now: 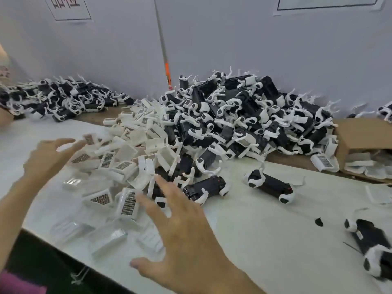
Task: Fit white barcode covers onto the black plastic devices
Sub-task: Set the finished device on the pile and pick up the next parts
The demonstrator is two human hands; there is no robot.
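A heap of white barcode covers (pixel 131 149) spreads over the white table (pixel 254 225) at centre left. Behind it rises a big pile of black plastic devices with white clips (pixel 244 115). Two loose devices lie in front, one (pixel 206 188) near my right fingertips and another (pixel 270 185) further right. My left hand (pixel 47 160) hovers with fingers spread beside the covers, holding nothing. My right hand (pixel 182 232) hangs over the table with straight, spread fingers, just in front of a barcode cover (pixel 128 203), empty.
A second pile of devices (pixel 61 98) lies at the back left against the grey wall. A cardboard box (pixel 364 147) with bagged parts stands at the right. Another device (pixel 373 251) lies at the right edge. Clear plastic bags (pixel 108 240) rest near the table's front edge.
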